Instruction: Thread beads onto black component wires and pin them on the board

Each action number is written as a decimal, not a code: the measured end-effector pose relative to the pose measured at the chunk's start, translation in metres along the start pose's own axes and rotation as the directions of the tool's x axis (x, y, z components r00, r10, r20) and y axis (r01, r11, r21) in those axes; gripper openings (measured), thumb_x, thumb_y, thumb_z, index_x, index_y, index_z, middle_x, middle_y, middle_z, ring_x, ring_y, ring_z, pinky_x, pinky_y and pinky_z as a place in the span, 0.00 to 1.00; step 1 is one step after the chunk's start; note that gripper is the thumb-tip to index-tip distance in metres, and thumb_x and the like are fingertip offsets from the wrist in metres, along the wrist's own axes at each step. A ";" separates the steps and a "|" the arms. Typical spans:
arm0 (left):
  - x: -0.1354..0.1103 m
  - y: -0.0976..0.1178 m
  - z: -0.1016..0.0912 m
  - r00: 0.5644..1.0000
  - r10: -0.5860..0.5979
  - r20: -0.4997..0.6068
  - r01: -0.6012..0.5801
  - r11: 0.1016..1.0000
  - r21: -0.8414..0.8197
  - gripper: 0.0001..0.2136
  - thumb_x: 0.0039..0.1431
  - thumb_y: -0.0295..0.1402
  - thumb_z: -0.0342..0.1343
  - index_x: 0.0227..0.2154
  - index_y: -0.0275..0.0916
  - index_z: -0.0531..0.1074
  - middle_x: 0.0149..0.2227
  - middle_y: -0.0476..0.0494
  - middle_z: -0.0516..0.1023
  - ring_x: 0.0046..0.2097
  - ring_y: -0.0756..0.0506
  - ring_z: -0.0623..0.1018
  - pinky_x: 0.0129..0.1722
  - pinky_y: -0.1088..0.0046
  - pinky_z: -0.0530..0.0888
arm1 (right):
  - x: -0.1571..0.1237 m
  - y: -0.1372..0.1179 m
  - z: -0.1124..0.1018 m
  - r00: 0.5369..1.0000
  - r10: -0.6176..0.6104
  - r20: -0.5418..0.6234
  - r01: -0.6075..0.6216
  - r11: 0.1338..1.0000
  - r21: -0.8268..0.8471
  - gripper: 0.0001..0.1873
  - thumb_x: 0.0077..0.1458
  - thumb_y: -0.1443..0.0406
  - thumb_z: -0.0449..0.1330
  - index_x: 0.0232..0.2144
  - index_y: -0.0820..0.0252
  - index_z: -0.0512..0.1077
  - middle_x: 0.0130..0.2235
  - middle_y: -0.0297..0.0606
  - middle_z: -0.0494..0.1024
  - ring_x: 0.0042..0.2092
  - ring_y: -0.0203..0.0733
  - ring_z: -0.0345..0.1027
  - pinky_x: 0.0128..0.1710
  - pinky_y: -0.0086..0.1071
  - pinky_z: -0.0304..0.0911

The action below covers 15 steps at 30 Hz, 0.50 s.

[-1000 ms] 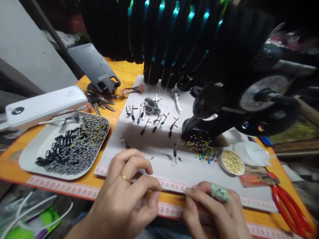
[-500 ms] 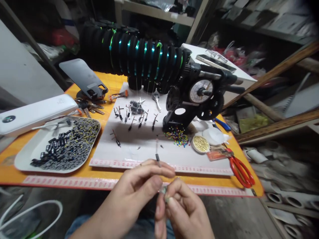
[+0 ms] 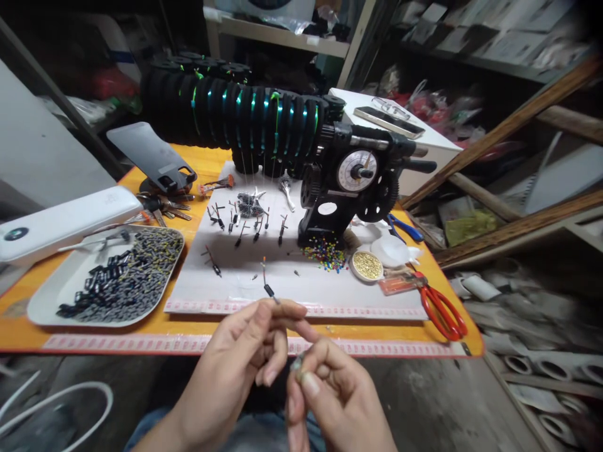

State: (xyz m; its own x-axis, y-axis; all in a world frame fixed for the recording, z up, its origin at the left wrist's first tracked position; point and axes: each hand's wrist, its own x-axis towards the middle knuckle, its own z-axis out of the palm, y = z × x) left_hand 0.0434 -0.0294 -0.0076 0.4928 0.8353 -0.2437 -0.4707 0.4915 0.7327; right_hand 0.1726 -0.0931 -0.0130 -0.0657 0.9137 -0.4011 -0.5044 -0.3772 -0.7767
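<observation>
My left hand [image 3: 245,345] is closed, thumb against the curled index finger. From behind its index finger rises a small black cylinder [image 3: 269,290] with a thin orange-tipped stem; how the fingers grip it is partly hidden. My right hand [image 3: 330,383] pinches a tiny grey-green piece [image 3: 298,363], too small and blurred to name. The right index finger reaches near the left fingertips. Past my hands on the white board [image 3: 188,289], several similar black cylinders with stems [image 3: 238,235] stand or lie, along with two tiny dark pieces [image 3: 296,273].
A white tray [image 3: 35,307] of small grey and black parts sits left. Behind the board stands a black machine [image 3: 320,207] with a dial and a row of black spools [image 3: 226,113]. Colourful beads [image 3: 325,254], a dish of gold beads [image 3: 367,267] and red-handled scissors [image 3: 445,314] lie right.
My left hand has drawn left, away from the right fingers, and the black cylinder has moved left with it. My right hand keeps its pinch. The whole view has shifted slightly.
</observation>
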 end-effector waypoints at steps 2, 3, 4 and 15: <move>-0.006 -0.006 -0.004 0.996 -0.054 0.073 0.054 0.999 0.004 0.16 0.65 0.46 0.60 0.41 0.37 0.82 0.24 0.49 0.71 0.22 0.54 0.69 0.24 0.81 0.69 | 0.000 0.001 -0.003 1.000 0.005 -0.002 -0.005 1.000 -0.029 0.27 0.53 0.46 0.70 0.31 0.60 0.65 0.21 0.26 0.75 0.17 0.23 0.66 0.19 0.18 0.60; -0.008 -0.009 -0.005 0.988 -0.081 0.129 0.082 0.997 -0.002 0.16 0.65 0.46 0.60 0.40 0.38 0.81 0.22 0.51 0.68 0.22 0.52 0.71 0.24 0.79 0.72 | 0.000 0.002 -0.005 1.000 0.006 0.008 -0.006 0.999 -0.041 0.27 0.53 0.46 0.70 0.31 0.60 0.65 0.21 0.27 0.75 0.17 0.24 0.65 0.19 0.18 0.60; -0.009 -0.012 -0.006 0.979 -0.101 0.176 0.104 0.995 -0.006 0.15 0.66 0.46 0.59 0.39 0.39 0.80 0.20 0.53 0.65 0.21 0.51 0.71 0.23 0.77 0.72 | 0.000 0.003 -0.006 1.000 0.009 0.021 -0.008 0.999 -0.053 0.26 0.53 0.45 0.69 0.31 0.59 0.65 0.21 0.27 0.75 0.16 0.24 0.64 0.19 0.19 0.60; 0.008 -0.009 0.001 0.998 0.060 0.002 -0.060 0.998 0.011 0.14 0.64 0.44 0.62 0.31 0.38 0.76 0.17 0.58 0.55 0.21 0.54 0.54 0.22 0.82 0.57 | -0.002 0.009 -0.008 0.996 0.048 0.076 -0.042 0.996 -0.078 0.22 0.52 0.49 0.71 0.32 0.58 0.70 0.23 0.30 0.74 0.20 0.31 0.69 0.23 0.25 0.65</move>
State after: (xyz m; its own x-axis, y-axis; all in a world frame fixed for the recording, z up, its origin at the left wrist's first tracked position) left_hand 0.0525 -0.0274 -0.0151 0.4657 0.8625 -0.1980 -0.4913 0.4382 0.7527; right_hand 0.1752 -0.0993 -0.0230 -0.1547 0.9035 -0.3997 -0.4328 -0.4256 -0.7947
